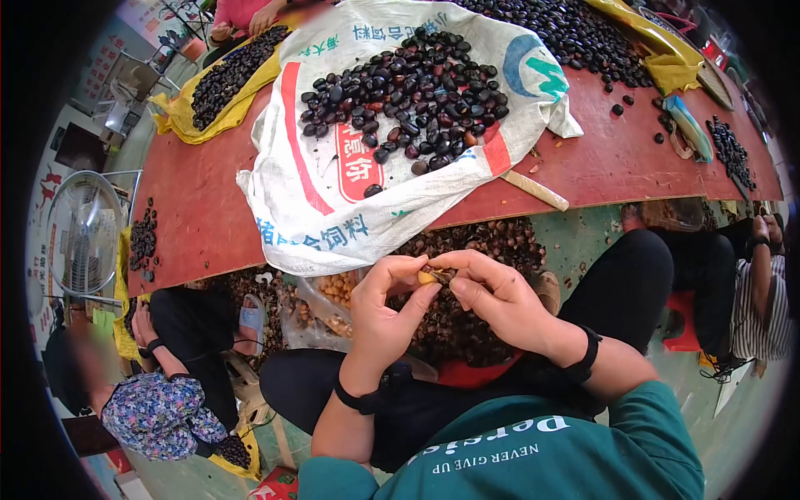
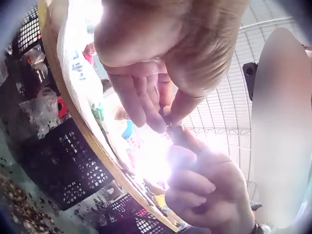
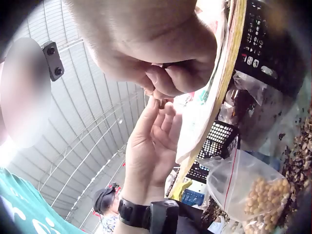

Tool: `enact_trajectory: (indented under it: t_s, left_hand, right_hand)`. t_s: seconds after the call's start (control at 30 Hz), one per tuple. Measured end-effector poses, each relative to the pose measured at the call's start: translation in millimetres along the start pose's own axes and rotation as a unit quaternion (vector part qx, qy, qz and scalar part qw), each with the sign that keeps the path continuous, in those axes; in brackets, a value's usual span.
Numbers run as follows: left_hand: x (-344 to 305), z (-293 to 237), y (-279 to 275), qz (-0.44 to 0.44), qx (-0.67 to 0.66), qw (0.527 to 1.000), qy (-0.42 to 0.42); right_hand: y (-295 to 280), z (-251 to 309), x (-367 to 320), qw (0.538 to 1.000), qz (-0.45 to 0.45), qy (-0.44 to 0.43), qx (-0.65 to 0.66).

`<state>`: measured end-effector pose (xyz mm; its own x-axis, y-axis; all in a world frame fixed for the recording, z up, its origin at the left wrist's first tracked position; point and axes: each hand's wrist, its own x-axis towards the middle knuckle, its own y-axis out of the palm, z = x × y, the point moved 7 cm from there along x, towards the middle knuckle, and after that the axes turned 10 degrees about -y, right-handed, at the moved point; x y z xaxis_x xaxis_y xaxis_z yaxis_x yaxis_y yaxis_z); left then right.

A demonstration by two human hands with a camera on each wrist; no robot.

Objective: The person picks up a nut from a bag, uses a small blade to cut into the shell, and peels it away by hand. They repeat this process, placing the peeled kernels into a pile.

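Observation:
A small yellow kernel with dark shell on it [image 1: 429,276] is held between both hands in the head view, just past the table's near edge. The left hand [image 1: 388,304] pinches it between thumb and index finger. Thumb and fingers of the right hand [image 1: 498,302] pinch its dark shell side. In the left wrist view a dark piece [image 2: 174,130] lies between the fingertips of both hands, partly covered. The right wrist view shows the fingertips meeting, with the piece mostly hidden. Dark nuts [image 1: 417,92] lie heaped on a white sack [image 1: 279,179] beyond the hands.
The red table [image 1: 196,179] bears a wooden stick [image 1: 536,190] and more dark nuts [image 1: 575,42]. Below its edge are a clear bag of yellow kernels [image 1: 336,287], scattered shells [image 1: 483,333] and, in the left wrist view, black crates [image 2: 70,163]. Other people sit at both sides.

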<state>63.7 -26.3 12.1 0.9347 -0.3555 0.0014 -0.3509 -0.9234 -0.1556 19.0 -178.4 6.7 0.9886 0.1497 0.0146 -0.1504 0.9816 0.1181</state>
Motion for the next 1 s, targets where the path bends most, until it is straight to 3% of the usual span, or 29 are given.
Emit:
enact_trajectory:
  t_s: [0.07, 0.17, 0.27, 0.37, 0.5, 0.53, 0.63, 0.67, 0.77, 0.83, 0.9, 1.0]
  left_hand:
    - [1.1, -2.4, -3.3, 0.004, 0.046, 0.999, 0.006]
    - [-1.3, -2.7, -0.6, 0.005, 0.050, 0.999, -0.004]
    - [-3.3, 9.1, -0.4, 0.021, 0.005, 0.999, -0.032]
    - [-14.1, -5.0, 15.9, 0.081, -0.076, 0.994, 0.001]
    - [-1.9, 9.2, 9.4, 0.064, -0.137, 0.985, -0.088]
    - [-0.1, 10.9, 10.4, 0.065, -0.153, 0.981, -0.101]
    - [0.6, 13.9, 18.4, 0.087, -0.143, 0.977, -0.135]
    - [1.4, 12.8, 20.2, 0.085, -0.140, 0.978, -0.131]
    - [0.5, 25.6, 23.8, 0.122, -0.107, 0.970, -0.180]
    - [0.8, 26.3, 29.5, 0.145, -0.195, 0.949, -0.201]
    - [1.5, 32.9, 29.7, 0.172, -0.215, 0.938, -0.209]
    - [0.9, 28.8, 30.2, 0.222, -0.222, 0.926, -0.211]
  right_hand:
    - [3.6, -3.2, 0.6, 1.000, -0.014, 0.015, 0.018]
    - [3.1, -0.2, -1.7, 0.996, -0.052, -0.072, -0.033]
    - [4.8, 0.8, -1.0, 0.993, -0.057, -0.095, -0.049]
    - [-28.5, -14.4, 10.9, 0.990, -0.138, -0.007, 0.025]
    - [-16.5, -1.8, 2.3, 0.995, -0.015, 0.027, 0.090]
    - [-14.7, -1.9, 0.6, 0.997, -0.023, 0.028, 0.063]
    - [-26.5, 3.2, 3.6, 0.988, -0.039, -0.083, -0.121]
    - [-31.1, 1.0, 4.4, 0.990, -0.044, -0.060, -0.121]
    - [-26.7, 18.5, 4.9, 0.983, -0.022, -0.109, -0.146]
    - [-23.3, 11.1, 7.4, 0.989, 0.005, -0.080, -0.126]
    - [-21.6, 10.2, 9.6, 0.983, 0.021, -0.114, -0.141]
    - [-23.0, 1.1, 10.4, 0.990, 0.008, -0.070, -0.122]
